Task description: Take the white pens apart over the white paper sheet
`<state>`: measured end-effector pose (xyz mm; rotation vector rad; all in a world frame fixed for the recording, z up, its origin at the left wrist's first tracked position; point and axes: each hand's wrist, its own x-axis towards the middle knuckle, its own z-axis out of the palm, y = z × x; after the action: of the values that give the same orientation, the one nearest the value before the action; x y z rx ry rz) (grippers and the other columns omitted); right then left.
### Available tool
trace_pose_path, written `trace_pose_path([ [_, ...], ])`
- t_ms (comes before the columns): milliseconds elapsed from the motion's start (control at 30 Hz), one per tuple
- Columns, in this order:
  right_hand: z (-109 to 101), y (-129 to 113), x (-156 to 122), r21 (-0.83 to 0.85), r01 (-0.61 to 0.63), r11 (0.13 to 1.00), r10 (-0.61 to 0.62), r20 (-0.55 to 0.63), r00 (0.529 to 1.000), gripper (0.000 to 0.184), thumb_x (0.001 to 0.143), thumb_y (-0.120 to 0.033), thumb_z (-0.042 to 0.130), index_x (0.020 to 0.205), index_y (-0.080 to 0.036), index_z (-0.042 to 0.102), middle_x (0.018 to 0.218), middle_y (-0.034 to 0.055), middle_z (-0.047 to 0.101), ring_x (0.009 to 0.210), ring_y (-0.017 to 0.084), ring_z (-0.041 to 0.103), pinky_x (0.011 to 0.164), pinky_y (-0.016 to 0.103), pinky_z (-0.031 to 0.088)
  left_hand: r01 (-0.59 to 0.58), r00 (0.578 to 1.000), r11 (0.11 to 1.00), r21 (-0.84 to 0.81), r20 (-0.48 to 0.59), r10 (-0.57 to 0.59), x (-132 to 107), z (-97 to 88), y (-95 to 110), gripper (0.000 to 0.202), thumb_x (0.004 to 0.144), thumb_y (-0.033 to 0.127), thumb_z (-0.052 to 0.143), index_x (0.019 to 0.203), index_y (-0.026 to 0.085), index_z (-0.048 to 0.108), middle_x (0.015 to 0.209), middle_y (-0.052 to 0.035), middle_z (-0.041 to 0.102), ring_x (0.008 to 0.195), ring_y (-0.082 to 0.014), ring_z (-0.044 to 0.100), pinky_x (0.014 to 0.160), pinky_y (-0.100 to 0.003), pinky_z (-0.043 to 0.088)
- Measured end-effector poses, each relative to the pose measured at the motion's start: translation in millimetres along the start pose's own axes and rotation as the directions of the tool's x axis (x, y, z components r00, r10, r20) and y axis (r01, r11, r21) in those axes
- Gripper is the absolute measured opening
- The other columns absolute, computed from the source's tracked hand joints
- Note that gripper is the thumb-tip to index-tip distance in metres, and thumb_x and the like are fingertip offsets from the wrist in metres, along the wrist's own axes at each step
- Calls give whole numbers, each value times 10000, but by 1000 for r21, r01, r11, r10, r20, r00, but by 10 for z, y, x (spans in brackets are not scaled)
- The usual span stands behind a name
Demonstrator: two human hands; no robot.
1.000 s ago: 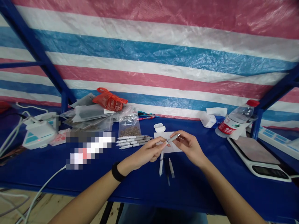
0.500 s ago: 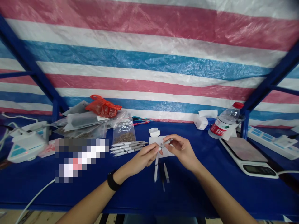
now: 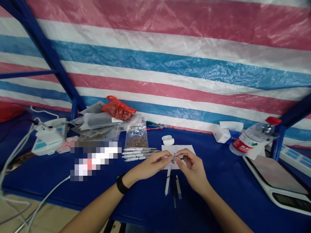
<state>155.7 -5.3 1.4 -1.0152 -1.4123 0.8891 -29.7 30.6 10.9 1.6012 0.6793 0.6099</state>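
My left hand (image 3: 153,165) and my right hand (image 3: 191,169) meet above a sheet of white paper (image 3: 187,150), their fingertips pinching a small silver pen part (image 3: 179,156) that is mostly hidden by my fingers. Below the paper lie a white pen barrel (image 3: 167,182), a slim white pen piece (image 3: 178,187) and a dark thin refill (image 3: 174,191). Several assembled white-and-grey pens (image 3: 138,154) sit in a row left of my left hand. A white earbud case (image 3: 168,140) stands just beyond the paper.
The blue table (image 3: 145,207) ends in a front edge below my arms. Behind are a bag of brown seeds (image 3: 136,138) and a red plastic bag (image 3: 118,108). A water bottle (image 3: 255,137), tissue box (image 3: 222,134) and digital scale (image 3: 274,181) stand right; a white device (image 3: 48,140) and cables left.
My hands have drawn closer together, and the silver pen part now sits mostly hidden between both sets of fingertips. The whole view has shifted with my head.
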Motion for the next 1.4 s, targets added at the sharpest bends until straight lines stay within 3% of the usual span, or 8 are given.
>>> trace_pose_path([
  [300,-66,64,17,91,39,995,-42,37,998,370,798,-265,735,1143,-278,603,858,10,694,818,186,678,785,331,553,-57,997,988,143,-51,65,-37,43,-10,506,957,683,465,899,186,543,605,81,355,509,-91,330,513,-237,253],
  [467,-62,-17,-30,-68,72,995,-70,18,997,203,882,-428,672,953,-239,653,833,35,681,750,194,639,704,323,532,-110,990,973,203,-60,125,9,96,-16,402,1025,541,396,885,188,527,612,64,430,519,-104,412,551,-241,330],
  [633,-60,39,-11,-205,-55,977,17,-182,983,478,902,-610,592,632,-222,517,565,-25,491,539,134,457,516,268,380,-201,966,839,506,-42,257,153,158,2,281,1026,403,409,903,199,558,689,43,501,609,-123,458,617,-249,336],
  [800,-66,44,10,-218,-78,973,41,-170,985,626,857,-708,572,536,-234,318,529,-58,264,505,98,260,462,266,248,-193,928,802,566,-160,336,163,243,-91,177,983,350,483,953,212,590,736,26,579,592,-126,474,599,-245,331],
  [1000,-43,-41,-20,-197,68,978,-77,-38,996,225,902,-447,639,846,-233,597,709,-16,562,630,147,500,603,282,442,-199,876,749,632,-227,425,89,164,-181,236,1011,369,449,985,202,614,803,-18,635,656,-146,544,644,-253,374],
  [1100,-56,-11,-8,-164,62,984,-66,-23,998,235,878,-415,671,1046,-256,631,840,12,645,719,173,585,677,311,501,-176,880,723,668,-222,420,96,113,-187,259,1017,389,442,1004,201,621,832,-25,646,651,-144,546,648,-254,381],
  [1233,-87,52,29,-114,-4,993,-9,-112,994,268,861,-488,693,952,-241,641,796,13,659,690,174,608,636,309,514,-181,885,685,706,-188,427,107,114,-196,310,1036,430,420,1005,204,630,870,-36,661,672,-147,569,668,-253,390],
  [1400,-116,19,52,-91,25,996,-28,-29,999,253,826,-450,746,967,-252,672,970,52,727,888,211,692,788,349,576,-165,884,657,736,-185,429,119,102,-224,277,1030,392,440,1007,202,640,868,-40,676,659,-149,569,636,-252,368],
])
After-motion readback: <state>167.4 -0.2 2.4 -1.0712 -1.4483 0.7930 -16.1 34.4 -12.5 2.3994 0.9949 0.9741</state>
